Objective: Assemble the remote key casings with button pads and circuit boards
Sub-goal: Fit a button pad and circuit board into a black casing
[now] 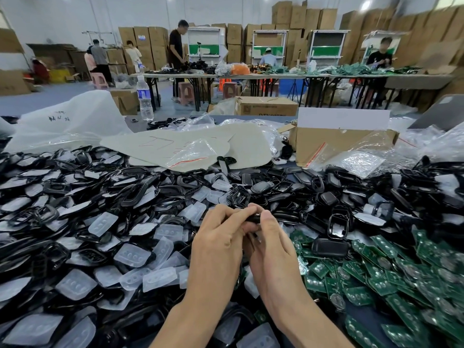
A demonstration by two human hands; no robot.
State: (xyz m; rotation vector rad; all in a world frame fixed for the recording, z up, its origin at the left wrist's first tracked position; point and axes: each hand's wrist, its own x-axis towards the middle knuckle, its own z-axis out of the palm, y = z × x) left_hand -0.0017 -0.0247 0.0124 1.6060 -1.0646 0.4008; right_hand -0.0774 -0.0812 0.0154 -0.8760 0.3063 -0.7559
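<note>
The hands point(241, 237) met above the table with open air all around them. Under and left of them lay a thick heap of black casings point(75, 187) and clear button pads point(131, 254). Green circuit boards point(376, 280) crowded the right. Beyond, a cardboard box point(334, 144) and plastic bags point(190, 154) blocked the way.

A large warehouse hall with a white wall point(62, 18) and a grey-blue floor point(50, 94). Bright round ceiling lights point(365, 5) shine overhead. Stacked cardboard boxes point(296, 13) line the back and right side. A long row of folding tables point(251, 76) crosses the room, with pink plastic stools point(185, 92) beneath and white shelf frames point(270, 45) behind. Several people work at the tables; 1 person point(177, 46) stands.
</note>
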